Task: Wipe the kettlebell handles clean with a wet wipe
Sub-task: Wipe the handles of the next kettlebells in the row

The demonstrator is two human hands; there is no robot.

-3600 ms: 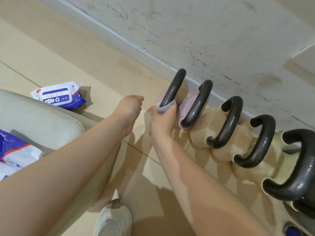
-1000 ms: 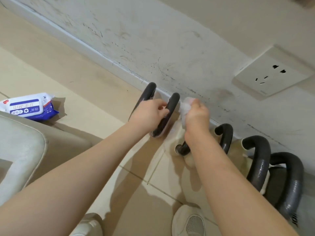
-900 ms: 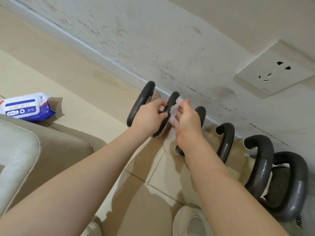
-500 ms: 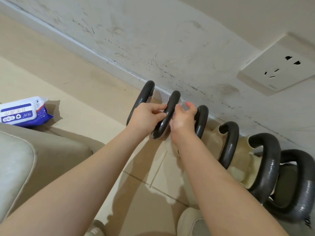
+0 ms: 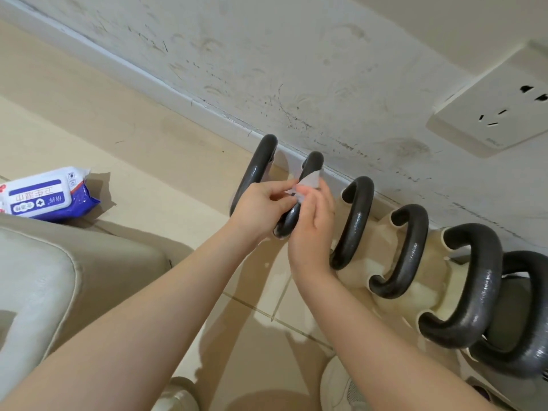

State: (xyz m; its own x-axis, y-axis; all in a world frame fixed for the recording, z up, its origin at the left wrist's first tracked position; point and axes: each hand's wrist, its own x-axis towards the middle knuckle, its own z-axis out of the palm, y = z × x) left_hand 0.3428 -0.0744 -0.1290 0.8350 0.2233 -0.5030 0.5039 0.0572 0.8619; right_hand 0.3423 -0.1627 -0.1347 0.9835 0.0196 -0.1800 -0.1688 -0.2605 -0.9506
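While both my hands, left hand (image 5: 261, 207) and right hand (image 5: 311, 221), pinch the wet wipe (image 5: 308, 182) around the second handle (image 5: 299, 197) at frame centre, four handles rightward seemingly remain.

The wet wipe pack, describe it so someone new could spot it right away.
Start at the row of dark kettlebell handles along the wall, then look far left across the tiled floor. The wet wipe pack lies there: the only blue-and-white soft packet.

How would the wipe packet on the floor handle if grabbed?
The wipe packet looks like a soft film pouch, so it probably squashes and sags rather than staying stiff. Its glossy wrap may be slippery. It lies flat on the floor, so rolling seems unlikely.
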